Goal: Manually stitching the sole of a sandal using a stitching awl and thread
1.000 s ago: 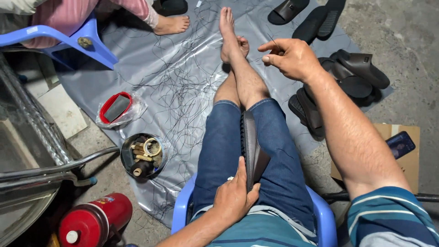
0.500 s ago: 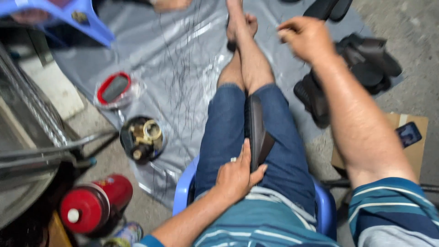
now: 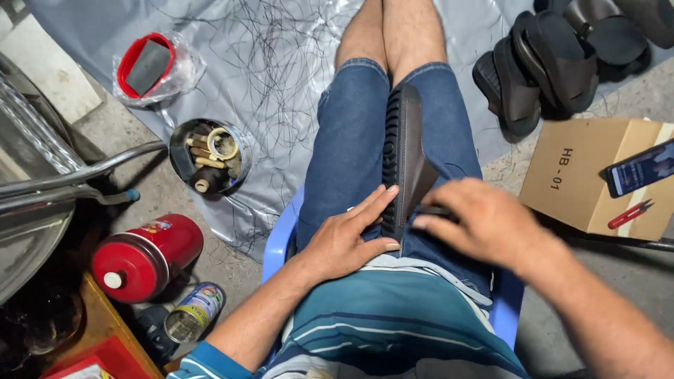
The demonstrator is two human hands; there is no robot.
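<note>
Concrete floor w/ a grey plastic sheet (image 3: 281, 63) spread over it, covered in thin black trimmings. On the sheet: a round tin of small tools (image 3: 210, 156) and a red-rimmed tub in a clear bag (image 3: 149, 67). Off to the left, a red canister (image 3: 144, 256) lying on its side and a small can (image 3: 195, 312) by it. To the right, a pile of dark sandals (image 3: 554, 60) and a cardboard box (image 3: 597, 175) w/ a phone (image 3: 642, 167) and red snips (image 3: 630, 214) on top.

Person sits on a blue plastic chair (image 3: 281, 242), dark sandal sole (image 3: 404, 151) on edge between the thighs. Left hand (image 3: 347, 238) lies open, fingers flat against the sole's near end. Right hand (image 3: 484, 221) is loosely curled at the sole's other side, touching it; real grip? can't tell, blurred.

Vs. half a sec ago: right hand was stretched out toward the sandal pile, now back at the lap. Left hand hasn't moved.
</note>
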